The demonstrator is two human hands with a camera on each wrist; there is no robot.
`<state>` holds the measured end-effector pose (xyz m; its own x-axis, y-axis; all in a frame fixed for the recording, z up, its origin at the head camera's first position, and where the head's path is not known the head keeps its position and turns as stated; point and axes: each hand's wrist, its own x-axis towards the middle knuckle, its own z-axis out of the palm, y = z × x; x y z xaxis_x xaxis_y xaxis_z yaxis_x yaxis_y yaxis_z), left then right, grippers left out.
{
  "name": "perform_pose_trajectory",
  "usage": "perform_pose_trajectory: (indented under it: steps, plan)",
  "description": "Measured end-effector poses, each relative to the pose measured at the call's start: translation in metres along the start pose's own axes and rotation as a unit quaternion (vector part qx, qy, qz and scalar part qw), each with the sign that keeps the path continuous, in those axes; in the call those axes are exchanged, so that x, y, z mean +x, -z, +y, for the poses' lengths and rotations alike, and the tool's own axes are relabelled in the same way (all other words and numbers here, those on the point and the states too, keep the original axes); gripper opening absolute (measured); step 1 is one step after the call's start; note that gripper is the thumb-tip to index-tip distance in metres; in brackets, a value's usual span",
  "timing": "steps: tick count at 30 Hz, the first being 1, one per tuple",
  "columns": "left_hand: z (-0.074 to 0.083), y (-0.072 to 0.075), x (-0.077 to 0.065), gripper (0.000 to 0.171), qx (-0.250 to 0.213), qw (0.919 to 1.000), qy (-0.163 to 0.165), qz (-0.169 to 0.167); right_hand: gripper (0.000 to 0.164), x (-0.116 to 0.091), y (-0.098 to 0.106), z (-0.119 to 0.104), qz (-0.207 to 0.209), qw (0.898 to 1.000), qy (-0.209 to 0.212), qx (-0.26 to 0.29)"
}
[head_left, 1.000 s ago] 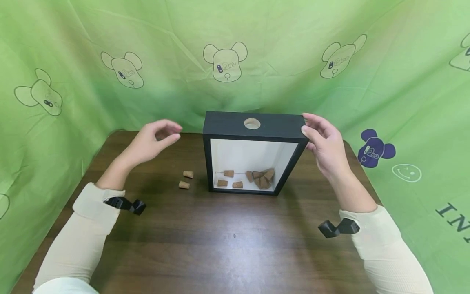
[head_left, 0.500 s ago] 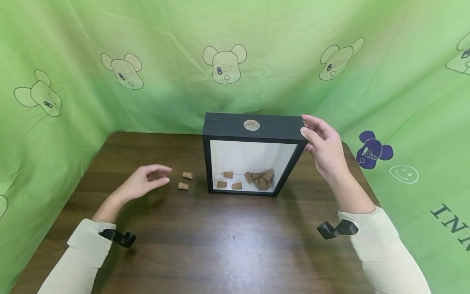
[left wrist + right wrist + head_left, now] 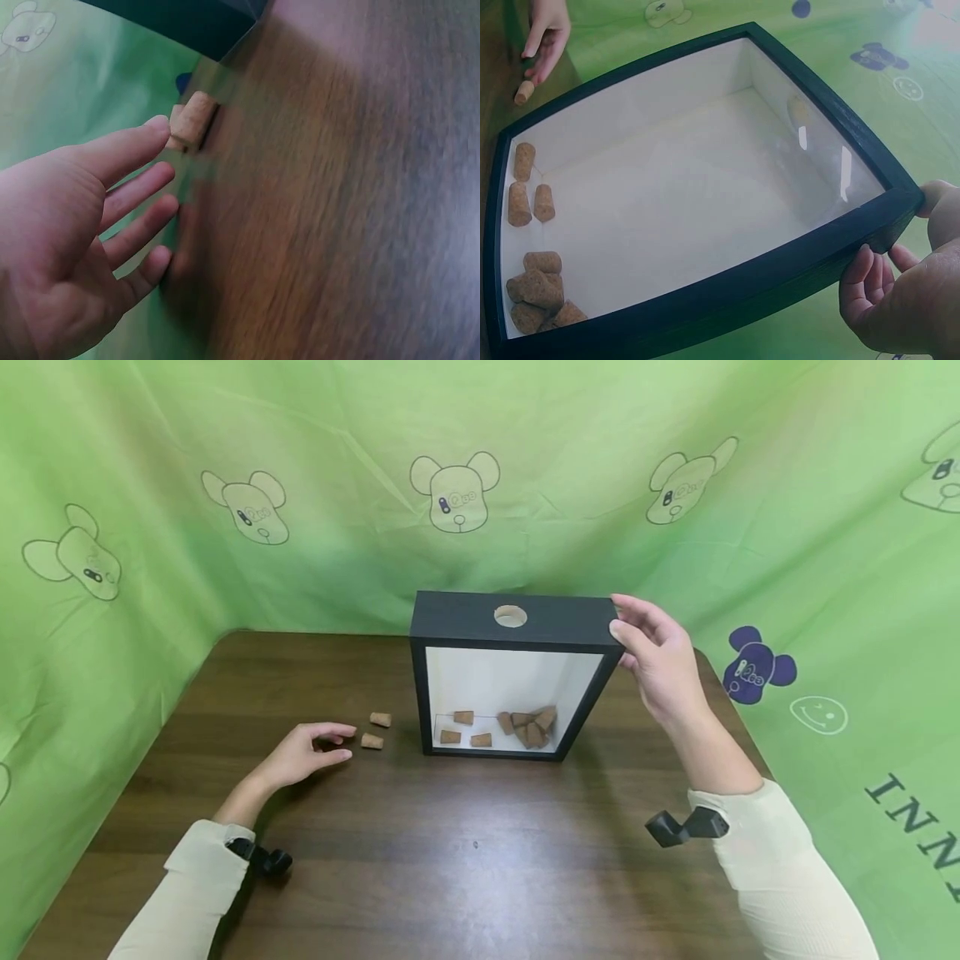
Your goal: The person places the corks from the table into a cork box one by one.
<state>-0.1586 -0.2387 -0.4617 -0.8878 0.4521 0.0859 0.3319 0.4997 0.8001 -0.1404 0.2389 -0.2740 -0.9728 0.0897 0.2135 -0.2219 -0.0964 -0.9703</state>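
Observation:
My right hand [image 3: 663, 664] grips the upper right corner of a black frame box [image 3: 517, 642], thumb in front and fingers behind. The box stands upright, with a clear front and a round hole in its top. Inside it, several corks [image 3: 536, 289] lie along the bottom, some piled at the right. Two loose corks, a far one [image 3: 380, 719] and a near one [image 3: 372, 741], lie on the table left of the box. Just left of them, my left hand [image 3: 303, 754] is low over the table, thumb and fingers apart, holding nothing.
The brown wooden table [image 3: 480, 877] runs out in front of the box. A green printed cloth [image 3: 337, 552] hangs behind and at both sides, close to the table's back edge. Each wrist carries a black camera mount, such as the left one [image 3: 258, 857].
My left hand has come down from beside the box's top to table level, then moved right up to the two loose corks. The right hand keeps its hold on the box.

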Motion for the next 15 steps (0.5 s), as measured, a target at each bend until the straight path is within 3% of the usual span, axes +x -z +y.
perform_pose_trajectory:
  steps: [7, 15]
  plan:
    - [0.004, -0.01, 0.011, 0.035, 0.0, 0.9999, -0.013, -0.006, 0.036, 0.002, 0.0, -0.002, 0.002, 1.0, 0.0, -0.003]
    - [0.005, -0.023, 0.018, 0.032, 0.006, 0.9997, -0.012, 0.02, 0.037, 0.0, 0.0, 0.0, 0.001, 1.0, -0.004, -0.009]
